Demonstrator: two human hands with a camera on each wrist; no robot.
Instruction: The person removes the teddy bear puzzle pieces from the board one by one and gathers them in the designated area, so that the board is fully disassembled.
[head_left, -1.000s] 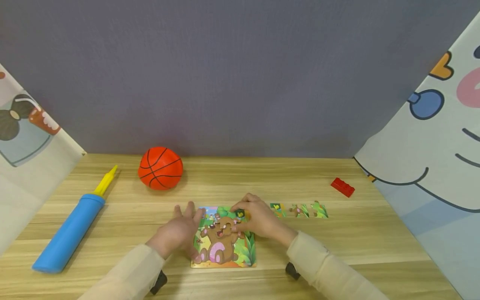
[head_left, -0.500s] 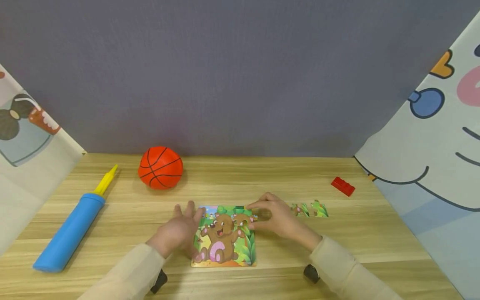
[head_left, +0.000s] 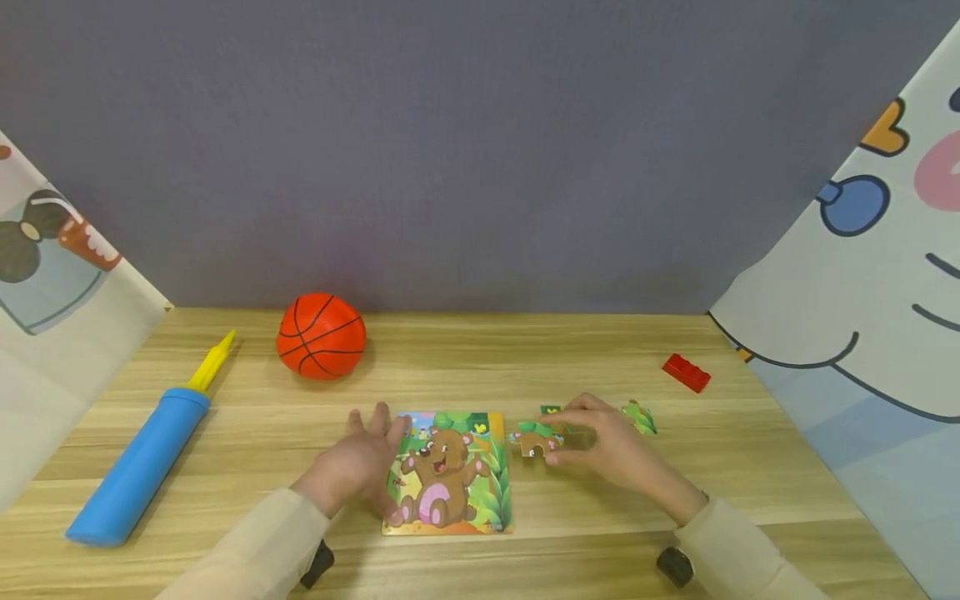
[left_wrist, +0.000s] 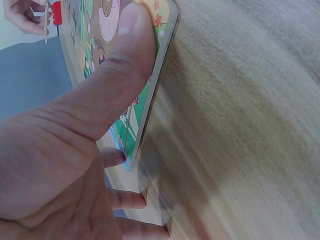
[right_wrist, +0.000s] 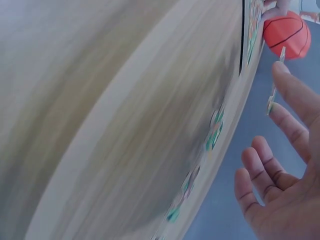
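Note:
A jigsaw puzzle [head_left: 446, 479] with a brown bear on it lies flat on the table, in the middle front of the head view. My left hand [head_left: 356, 467] rests along its left edge with fingers spread. In the left wrist view, the thumb [left_wrist: 127, 47] presses on the puzzle's top face and a finger touches its corner. Right of the puzzle, my right hand [head_left: 611, 446] pinches a puzzle piece [head_left: 535, 442] between thumb and index finger, above the table. Loose puzzle pieces lie close by, one green [head_left: 640, 417] and one partly covered [head_left: 551, 409]; my hand hides another.
A red toy basketball [head_left: 321, 337] sits at the back left. The blue hand pump [head_left: 142, 467] with a yellow nozzle lies at the far left. A red toy brick [head_left: 686, 373] lies at the back right. A grey wall [head_left: 450, 167] bounds the table [head_left: 465, 358] behind.
My right hand has moved right from the puzzle's upper right part, carrying a puzzle piece past its edge towards the loose pieces. My left hand has stayed in place.

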